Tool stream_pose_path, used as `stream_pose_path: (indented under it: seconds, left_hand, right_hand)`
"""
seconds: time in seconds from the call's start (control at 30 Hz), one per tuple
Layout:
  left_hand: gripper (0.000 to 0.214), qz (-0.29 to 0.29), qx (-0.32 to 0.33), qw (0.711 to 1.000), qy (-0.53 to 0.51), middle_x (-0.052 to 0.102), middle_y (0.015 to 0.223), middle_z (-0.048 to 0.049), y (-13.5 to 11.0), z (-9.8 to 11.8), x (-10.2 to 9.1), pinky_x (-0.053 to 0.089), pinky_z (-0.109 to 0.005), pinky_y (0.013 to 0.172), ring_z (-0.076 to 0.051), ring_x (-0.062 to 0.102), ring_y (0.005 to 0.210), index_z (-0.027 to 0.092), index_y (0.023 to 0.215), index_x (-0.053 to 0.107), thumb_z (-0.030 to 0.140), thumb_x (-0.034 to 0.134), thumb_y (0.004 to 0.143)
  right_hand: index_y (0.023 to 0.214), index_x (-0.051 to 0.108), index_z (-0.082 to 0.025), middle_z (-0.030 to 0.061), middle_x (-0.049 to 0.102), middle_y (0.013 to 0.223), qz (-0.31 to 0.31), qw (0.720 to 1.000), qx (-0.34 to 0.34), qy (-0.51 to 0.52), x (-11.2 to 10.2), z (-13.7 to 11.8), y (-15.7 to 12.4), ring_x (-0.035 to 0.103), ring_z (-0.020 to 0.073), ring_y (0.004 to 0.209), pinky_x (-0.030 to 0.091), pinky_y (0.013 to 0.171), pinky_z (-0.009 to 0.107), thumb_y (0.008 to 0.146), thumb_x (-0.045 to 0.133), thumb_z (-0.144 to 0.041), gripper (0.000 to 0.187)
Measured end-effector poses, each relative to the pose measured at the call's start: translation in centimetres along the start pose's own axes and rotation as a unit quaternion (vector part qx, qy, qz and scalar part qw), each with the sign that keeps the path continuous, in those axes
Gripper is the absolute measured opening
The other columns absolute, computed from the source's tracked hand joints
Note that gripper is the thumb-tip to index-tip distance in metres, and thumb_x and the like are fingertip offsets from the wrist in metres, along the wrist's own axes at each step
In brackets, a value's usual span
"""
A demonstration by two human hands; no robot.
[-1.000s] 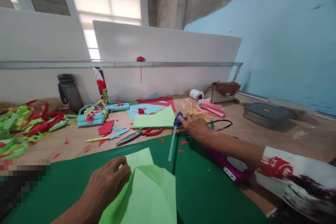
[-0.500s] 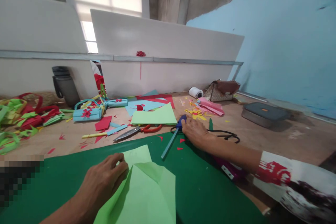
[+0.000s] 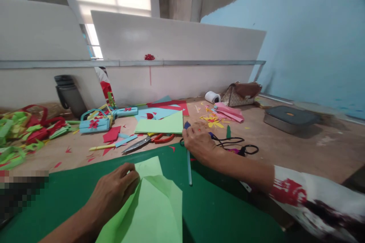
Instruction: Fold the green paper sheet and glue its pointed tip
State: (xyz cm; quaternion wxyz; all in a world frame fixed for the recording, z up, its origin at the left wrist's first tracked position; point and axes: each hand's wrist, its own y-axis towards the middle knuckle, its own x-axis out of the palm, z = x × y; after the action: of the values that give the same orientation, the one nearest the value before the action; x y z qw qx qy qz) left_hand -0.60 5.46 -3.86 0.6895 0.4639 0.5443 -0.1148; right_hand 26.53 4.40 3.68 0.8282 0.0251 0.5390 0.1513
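Observation:
My left hand [image 3: 115, 186] is closed on the edge of a folded light green paper sheet [image 3: 158, 212], which lies on a dark green sheet [image 3: 76, 193]. Across from it, my right hand [image 3: 199, 142] is wrapped round a blue glue gun [image 3: 187, 125], most of it hidden by the fingers. A pale blue glue stick [image 3: 189, 171] sticks out of the gun toward me. Black cord [image 3: 238, 142] runs off to the right of this hand. Just beyond lies a stack of light green paper [image 3: 159, 124], with red-handled scissors [image 3: 142, 142] in front of it.
At the left are a dark bottle [image 3: 70, 95], small blue paper bags [image 3: 94, 122] and a heap of colored paper pieces [image 3: 34, 125]. A handbag [image 3: 242, 94], pink paper [image 3: 229, 112], yellow scraps [image 3: 213, 121] and a grey lidded box [image 3: 289, 118] stand at the right.
My right hand has moved left with the glue gun, and the glue stick has swung from slanting to nearly pointing straight at me. My left hand keeps its hold on the paper.

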Motion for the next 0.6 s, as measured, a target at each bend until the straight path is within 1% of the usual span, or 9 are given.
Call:
stream_pose_path:
  seconds: [0.03, 0.1, 0.13, 0.2, 0.27, 0.37, 0.47, 0.53, 0.6]
  left_hand:
    - [0.03, -0.011, -0.001, 1.0, -0.021, 0.063, 0.086, -0.0051, 0.0, 0.1, -0.3, 0.042, -0.018, 0.054, -0.01, 0.058, 0.062, 0.019, 0.078, 0.061, 0.022, 0.034, 0.091]
    - [0.028, -0.027, -0.025, 0.997, -0.066, 0.062, 0.084, -0.0051, 0.0, 0.2, -0.8, 0.044, -0.019, 0.058, -0.01, 0.058, 0.064, 0.017, 0.078, 0.061, 0.02, 0.036, 0.09]
    - [0.026, -0.034, -0.034, 0.995, -0.084, 0.062, 0.084, -0.0049, 0.0, 0.2, -1.1, 0.045, -0.019, 0.06, -0.01, 0.058, 0.065, 0.017, 0.077, 0.061, 0.019, 0.038, 0.089]
    - [0.021, -0.028, -0.036, 0.995, -0.092, 0.062, 0.087, -0.0062, -0.3, 0.2, -1.5, 0.047, -0.021, 0.064, -0.012, 0.059, 0.073, 0.017, 0.081, 0.062, 0.02, 0.042, 0.087]
    - [0.018, -0.021, -0.038, 0.995, -0.085, 0.063, 0.091, -0.0072, -0.7, 0.2, -1.6, 0.049, -0.024, 0.068, -0.014, 0.06, 0.08, 0.017, 0.087, 0.063, 0.021, 0.045, 0.087]
    - [0.018, -0.01, -0.046, 0.996, -0.077, 0.062, 0.097, -0.0084, -1.2, 0.2, -1.7, 0.05, -0.027, 0.074, -0.016, 0.059, 0.088, 0.018, 0.095, 0.061, 0.023, 0.047, 0.086]
    - [0.027, 0.002, -0.067, 0.995, -0.073, 0.058, 0.106, -0.011, -1.3, 0.2, -1.8, 0.049, -0.034, 0.082, -0.021, 0.055, 0.099, 0.018, 0.107, 0.056, 0.027, 0.05, 0.083]
    - [0.036, 0.002, -0.103, 0.991, -0.08, 0.056, 0.112, -0.0127, -1.0, 0.2, -2.0, 0.047, -0.041, 0.087, -0.024, 0.052, 0.104, 0.016, 0.115, 0.051, 0.027, 0.052, 0.081]
    - [0.041, -0.019, -0.16, 0.982, -0.101, 0.054, 0.116, -0.0135, -0.4, 0.2, -2.4, 0.043, -0.046, 0.09, -0.027, 0.049, 0.108, 0.015, 0.118, 0.049, 0.026, 0.053, 0.079]
  right_hand:
    - [0.111, 0.055, -0.005, 0.0221, 0.061, 0.101, 0.007, 1.0, -0.018, 0.017, -0.9, -0.5, -0.4, 0.058, 0.0297, 0.092, 0.042, 0.072, 0.039, 0.084, 0.034, -0.005, 0.034]
    - [0.117, 0.053, -0.016, 0.0134, 0.063, 0.103, 0.013, 0.996, -0.052, 0.069, -2.5, -1.6, -0.8, 0.06, 0.0238, 0.088, 0.042, 0.067, 0.032, 0.084, 0.038, -0.006, 0.037]
    - [0.115, 0.054, -0.019, 0.0103, 0.064, 0.103, 0.005, 0.989, -0.045, 0.144, -3.1, -2.1, -0.9, 0.061, 0.0222, 0.085, 0.042, 0.065, 0.03, 0.083, 0.041, -0.009, 0.036]
    - [0.113, 0.056, -0.021, 0.0084, 0.064, 0.106, -0.029, 0.963, -0.037, 0.265, -3.6, -3.1, -0.6, 0.061, 0.0214, 0.089, 0.041, 0.069, 0.028, 0.083, 0.046, -0.014, 0.032]
    - [0.112, 0.057, -0.019, 0.0088, 0.065, 0.106, -0.059, 0.941, -0.03, 0.333, -3.3, -4.1, 0.1, 0.059, 0.0217, 0.095, 0.04, 0.073, 0.027, 0.082, 0.049, -0.019, 0.031]
    - [0.111, 0.057, -0.017, 0.01, 0.066, 0.101, -0.076, 0.933, -0.022, 0.35, -2.1, -5.3, 1.3, 0.058, 0.0231, 0.096, 0.039, 0.075, 0.028, 0.08, 0.052, -0.023, 0.032]
    - [0.113, 0.056, -0.015, 0.0122, 0.064, 0.106, -0.087, 0.93, -0.01, 0.358, -1.2, -5.9, 2.0, 0.057, 0.0253, 0.097, 0.039, 0.075, 0.031, 0.076, 0.056, -0.027, 0.039]
    - [0.12, 0.052, -0.014, 0.0122, 0.062, 0.109, -0.095, 0.926, -0.008, 0.366, -1.0, -6.2, 2.1, 0.057, 0.0251, 0.098, 0.039, 0.076, 0.031, 0.073, 0.06, -0.029, 0.049]
    - [0.125, 0.047, -0.015, 0.0112, 0.062, 0.108, -0.103, 0.922, -0.011, 0.373, -0.8, -6.3, 2.2, 0.057, 0.0243, 0.096, 0.039, 0.075, 0.03, 0.07, 0.064, -0.031, 0.06]
